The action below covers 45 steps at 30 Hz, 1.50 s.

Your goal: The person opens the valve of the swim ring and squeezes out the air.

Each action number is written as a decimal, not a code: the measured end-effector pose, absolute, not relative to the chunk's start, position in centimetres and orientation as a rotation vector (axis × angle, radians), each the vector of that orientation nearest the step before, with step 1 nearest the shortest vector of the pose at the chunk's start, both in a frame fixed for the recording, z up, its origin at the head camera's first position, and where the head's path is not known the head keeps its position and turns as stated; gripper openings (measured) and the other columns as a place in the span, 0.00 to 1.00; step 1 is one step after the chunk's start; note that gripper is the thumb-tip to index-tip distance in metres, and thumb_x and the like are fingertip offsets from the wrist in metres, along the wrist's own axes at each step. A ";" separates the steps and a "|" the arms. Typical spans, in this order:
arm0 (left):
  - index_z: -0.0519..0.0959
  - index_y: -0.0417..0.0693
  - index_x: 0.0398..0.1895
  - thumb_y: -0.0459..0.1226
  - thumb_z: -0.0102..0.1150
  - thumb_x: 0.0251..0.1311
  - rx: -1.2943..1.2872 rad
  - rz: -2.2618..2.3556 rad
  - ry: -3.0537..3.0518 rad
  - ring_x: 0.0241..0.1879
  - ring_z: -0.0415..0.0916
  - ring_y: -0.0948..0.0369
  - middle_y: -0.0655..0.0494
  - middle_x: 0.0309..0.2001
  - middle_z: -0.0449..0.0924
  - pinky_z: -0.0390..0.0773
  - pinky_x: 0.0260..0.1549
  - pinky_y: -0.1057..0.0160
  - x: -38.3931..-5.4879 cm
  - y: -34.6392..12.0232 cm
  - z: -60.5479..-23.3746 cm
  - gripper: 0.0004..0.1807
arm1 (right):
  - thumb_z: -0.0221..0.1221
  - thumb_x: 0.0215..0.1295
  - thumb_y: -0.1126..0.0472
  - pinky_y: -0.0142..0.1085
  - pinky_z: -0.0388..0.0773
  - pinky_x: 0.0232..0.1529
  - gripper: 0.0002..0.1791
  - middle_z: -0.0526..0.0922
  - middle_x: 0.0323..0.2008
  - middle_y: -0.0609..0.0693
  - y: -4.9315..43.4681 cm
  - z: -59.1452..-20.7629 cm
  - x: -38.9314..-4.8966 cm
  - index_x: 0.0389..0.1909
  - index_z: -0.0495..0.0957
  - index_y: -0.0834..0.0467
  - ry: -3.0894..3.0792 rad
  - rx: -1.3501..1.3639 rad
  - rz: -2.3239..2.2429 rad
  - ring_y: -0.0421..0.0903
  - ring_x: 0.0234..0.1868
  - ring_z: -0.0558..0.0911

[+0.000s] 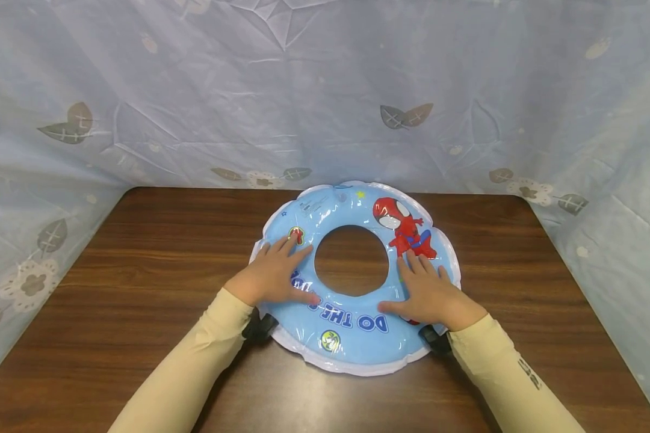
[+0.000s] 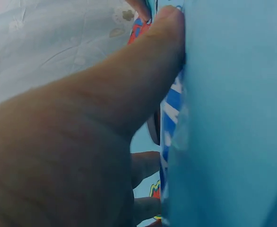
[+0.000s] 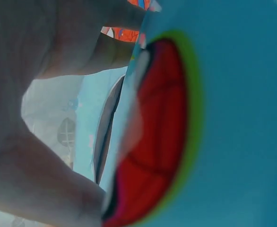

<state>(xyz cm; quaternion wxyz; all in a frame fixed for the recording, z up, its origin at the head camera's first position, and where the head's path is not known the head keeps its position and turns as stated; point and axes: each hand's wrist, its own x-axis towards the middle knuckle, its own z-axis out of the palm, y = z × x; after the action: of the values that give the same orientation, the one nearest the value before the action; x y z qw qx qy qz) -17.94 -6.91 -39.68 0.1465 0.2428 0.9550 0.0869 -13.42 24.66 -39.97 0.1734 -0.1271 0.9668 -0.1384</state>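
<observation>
A light blue inflatable swim ring [image 1: 352, 346] with a white rim lies on the wooden table, its printed letters upside down in the head view. My left hand [image 1: 273, 273] rests on the ring's left side with fingers spread. On the right side, below a red cartoon figure [image 1: 406, 228], my right hand [image 1: 430, 294] touches the ring, fingers also spread. In the left wrist view the thumb [image 2: 143, 56] lies against the blue surface. A red printed patch [image 3: 157, 113] on the ring fills much of the right wrist view.
The dark brown wooden table [image 1: 114, 300] extends around the ring on all sides. Behind it and at both sides hangs a pale blue curtain [image 1: 325, 120] with leaf and flower prints. Black wrist straps [image 1: 260, 326] sit close to the ring's near edge.
</observation>
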 end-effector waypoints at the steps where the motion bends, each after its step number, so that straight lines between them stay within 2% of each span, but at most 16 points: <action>1: 0.57 0.50 0.82 0.72 0.66 0.50 0.694 0.254 2.742 0.81 0.41 0.37 0.35 0.82 0.45 0.44 0.74 0.31 -17.9 -6.9 -39.7 0.62 | 0.67 0.58 0.31 0.76 0.48 0.69 0.62 0.51 0.79 0.70 24.7 -40.0 -13.5 0.80 0.53 0.66 2.735 -0.358 -0.391 0.75 0.77 0.50; 7: 0.56 0.48 0.83 0.71 0.68 0.50 0.693 0.249 2.723 0.80 0.42 0.35 0.33 0.81 0.45 0.46 0.73 0.29 -17.7 -6.6 -40.0 0.63 | 0.66 0.57 0.31 0.76 0.46 0.70 0.62 0.52 0.79 0.70 24.7 -39.8 -13.6 0.80 0.54 0.66 2.710 -0.357 -0.379 0.75 0.77 0.51; 19: 0.56 0.50 0.83 0.71 0.68 0.50 0.663 0.213 2.730 0.80 0.42 0.36 0.35 0.82 0.45 0.47 0.73 0.30 -17.3 -6.1 -40.1 0.63 | 0.66 0.59 0.32 0.75 0.49 0.70 0.62 0.50 0.80 0.70 24.9 -40.1 -13.5 0.80 0.53 0.66 2.701 -0.370 -0.391 0.75 0.78 0.50; 26: 0.60 0.48 0.81 0.72 0.68 0.49 0.627 0.212 2.729 0.79 0.47 0.35 0.37 0.81 0.52 0.53 0.72 0.30 -16.3 -5.5 -39.0 0.62 | 0.68 0.57 0.32 0.75 0.50 0.69 0.62 0.52 0.79 0.70 24.1 -39.1 -12.5 0.79 0.55 0.66 2.742 -0.431 -0.396 0.74 0.77 0.52; 33: 0.56 0.45 0.82 0.75 0.68 0.42 0.583 0.131 2.660 0.80 0.43 0.34 0.35 0.82 0.46 0.55 0.71 0.29 -15.0 -4.7 -38.2 0.69 | 0.69 0.54 0.30 0.76 0.53 0.67 0.64 0.53 0.79 0.70 23.3 -38.8 -11.8 0.79 0.56 0.67 2.721 -0.435 -0.402 0.75 0.77 0.53; 39: 0.56 0.43 0.82 0.74 0.71 0.41 0.589 0.123 2.665 0.79 0.46 0.33 0.35 0.82 0.46 0.57 0.70 0.29 -14.8 -4.5 -38.8 0.70 | 0.70 0.53 0.31 0.76 0.53 0.67 0.63 0.56 0.78 0.70 23.1 -39.2 -11.6 0.79 0.57 0.67 2.707 -0.416 -0.381 0.75 0.76 0.55; 45: 0.55 0.43 0.82 0.73 0.71 0.42 0.569 0.115 2.667 0.79 0.44 0.34 0.35 0.82 0.45 0.56 0.70 0.29 -14.7 -4.3 -38.9 0.71 | 0.70 0.53 0.31 0.75 0.54 0.68 0.64 0.55 0.78 0.69 23.0 -39.4 -11.7 0.79 0.56 0.67 2.695 -0.398 -0.375 0.74 0.77 0.54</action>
<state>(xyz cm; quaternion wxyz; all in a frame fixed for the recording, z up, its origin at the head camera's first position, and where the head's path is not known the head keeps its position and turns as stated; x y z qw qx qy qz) -14.68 -4.33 -38.91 0.2045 0.2042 0.9565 0.0412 -11.73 22.96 -39.42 0.1945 -0.1421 0.9613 -0.1337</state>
